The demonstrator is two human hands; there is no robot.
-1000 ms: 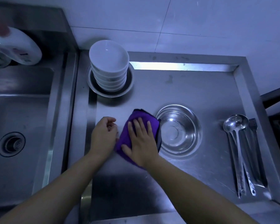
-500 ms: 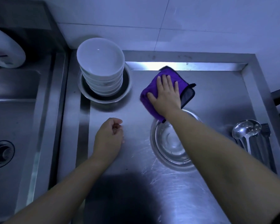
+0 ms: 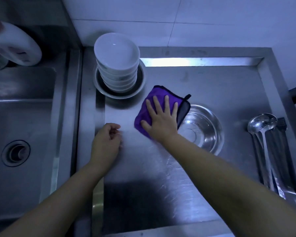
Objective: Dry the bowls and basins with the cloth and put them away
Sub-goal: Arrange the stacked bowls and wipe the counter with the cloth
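R hand (image 3: 162,124) lies flat on the purple cloth (image 3: 149,106), fingers straight & spread, palm pressing it onto the steel counter (image 3: 161,177). Cloth sits under the hand, folded, dark-edged corner w/ a small loop sticking out on the hand's right side. Cloth is roughly mid-counter, between the bowl stack and the steel basin (image 3: 202,130); its right edge overlaps or touches that basin's rim, can't tell which.

L hand (image 3: 106,144) rests on the counter near the left edge, just left of the cloth, not touching it. Fingers loosely curled, holds nothing.

Counts: 1 cloth. 1 stack of white bowls (image 3: 117,63) at the counter's back-left corner, approx 5-6 nested, exact no. unclear. Stack stands inside 1 shallow steel basin (image 3: 140,82) whose rim shows around the base. 1 more steel basin, empty, upright, right of the cloth, toward counter centre-right. So 2 basins total.

Along the right edge: 1 ladle (image 3: 261,123), bowl end toward the back, plus other long utensils (image 3: 280,159) beside it; no. of those unclear, dark.

Left of the counter: 1 sink (image 3: 24,117) w/ drain (image 3: 16,153). 1 white bottle (image 3: 19,47) at the sink's back-left, blurred.
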